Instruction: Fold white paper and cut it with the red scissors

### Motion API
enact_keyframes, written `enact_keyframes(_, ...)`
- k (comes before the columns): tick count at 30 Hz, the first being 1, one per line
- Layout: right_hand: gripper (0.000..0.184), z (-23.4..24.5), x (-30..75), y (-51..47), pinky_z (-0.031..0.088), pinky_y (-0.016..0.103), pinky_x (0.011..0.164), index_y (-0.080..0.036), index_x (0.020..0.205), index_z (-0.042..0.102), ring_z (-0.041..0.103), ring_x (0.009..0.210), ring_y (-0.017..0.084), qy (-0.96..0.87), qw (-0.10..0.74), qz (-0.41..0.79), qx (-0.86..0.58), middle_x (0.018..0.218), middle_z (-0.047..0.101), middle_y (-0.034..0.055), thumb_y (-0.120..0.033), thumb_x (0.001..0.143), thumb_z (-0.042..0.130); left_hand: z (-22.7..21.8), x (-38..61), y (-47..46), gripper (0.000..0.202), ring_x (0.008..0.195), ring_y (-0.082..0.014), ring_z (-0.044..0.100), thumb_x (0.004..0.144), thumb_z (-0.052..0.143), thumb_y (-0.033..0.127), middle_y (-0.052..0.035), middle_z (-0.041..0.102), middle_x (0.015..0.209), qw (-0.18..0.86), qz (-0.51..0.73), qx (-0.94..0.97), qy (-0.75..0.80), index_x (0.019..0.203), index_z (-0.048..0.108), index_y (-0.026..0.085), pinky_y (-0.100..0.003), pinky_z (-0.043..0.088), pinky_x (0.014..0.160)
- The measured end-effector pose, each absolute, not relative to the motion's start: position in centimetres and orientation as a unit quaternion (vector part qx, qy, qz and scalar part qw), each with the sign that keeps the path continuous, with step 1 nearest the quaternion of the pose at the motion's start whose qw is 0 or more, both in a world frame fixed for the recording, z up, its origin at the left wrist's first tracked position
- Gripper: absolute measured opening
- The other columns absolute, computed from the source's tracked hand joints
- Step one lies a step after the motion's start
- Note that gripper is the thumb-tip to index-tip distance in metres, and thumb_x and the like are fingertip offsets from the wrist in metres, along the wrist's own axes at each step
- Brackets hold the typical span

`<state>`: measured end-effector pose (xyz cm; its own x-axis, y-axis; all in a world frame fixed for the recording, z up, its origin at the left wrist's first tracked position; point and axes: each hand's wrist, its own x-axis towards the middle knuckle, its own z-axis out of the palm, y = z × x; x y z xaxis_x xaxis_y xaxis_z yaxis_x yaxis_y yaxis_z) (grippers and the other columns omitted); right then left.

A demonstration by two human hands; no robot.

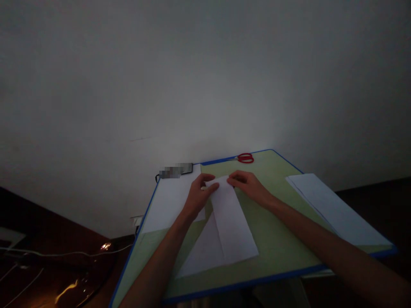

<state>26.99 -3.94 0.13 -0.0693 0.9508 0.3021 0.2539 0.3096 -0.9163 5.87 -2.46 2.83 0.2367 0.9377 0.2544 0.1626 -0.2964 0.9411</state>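
A white sheet of paper (236, 226), partly folded over itself, lies at the middle of the green table. Its narrow far end is pinched at the left corner by my left hand (202, 190), thumb on top of the paper. At the right corner of that same end, my right hand (248, 184) grips the edge between thumb and fingers. A triangular flap (205, 248) of the sheet spreads out toward the near left, beneath the folded strip.
The green table (272, 239) has a blue rim and stands against a grey wall. Red-handled scissors (245, 158) lie at its far edge. White paper (170, 205) is at the left, a stack of paper (334, 209) at the right. A dark flat object (186, 168) sits far left.
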Motion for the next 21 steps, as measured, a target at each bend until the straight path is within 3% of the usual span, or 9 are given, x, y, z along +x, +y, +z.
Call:
enact_keyframes(2,0.030,0.3,26.6,-4.4,0.052,0.031,0.071,-0.019,0.090,0.068,0.067,0.077,0.018,-0.650,0.499,0.348,-0.455,0.082,0.072,0.0032,-0.048,0.088,0.066,2.8,5.9,-2.5,0.031,0.096,-0.0231,0.069,0.078,0.080,0.042,-0.0096,0.075,0.102,0.417,0.445,0.674,0.416,0.095,0.075,0.016,-0.032,0.052,0.081)
enact_keyframes(6,0.027,0.4,25.7,-5.1,0.047,0.029,0.066,-0.019,0.087,0.071,0.063,0.073,0.017,-0.673,0.492,0.330,-0.443,0.078,0.070,0.0019,-0.044,0.092,0.062,2.6,6.0,-2.4,0.033,0.084,-0.0210,0.069,0.079,0.079,0.047,-0.0082,0.077,0.093,0.459,0.414,0.683,0.390,0.093,0.078,0.017,-0.030,0.051,0.074)
enact_keyframes(14,0.022,0.6,25.6,-5.6,0.046,0.029,0.067,-0.018,0.084,0.073,0.063,0.072,0.017,-0.708,0.460,0.309,-0.438,0.077,0.071,0.0032,-0.036,0.089,0.062,2.9,6.2,-2.8,0.020,0.074,-0.0179,0.065,0.079,0.076,0.038,-0.0051,0.073,0.078,0.413,0.397,0.720,0.392,0.079,0.076,0.017,-0.029,0.049,0.070)
enact_keyframes(21,0.021,0.2,26.1,-5.1,0.048,0.028,0.067,-0.017,0.082,0.073,0.064,0.071,0.016,-0.729,0.411,0.306,-0.454,0.077,0.073,0.0031,-0.033,0.087,0.060,2.3,6.1,-2.4,0.017,0.072,-0.0172,0.064,0.082,0.068,0.033,-0.0035,0.071,0.075,0.339,0.390,0.748,0.416,0.078,0.072,0.017,-0.026,0.049,0.066)
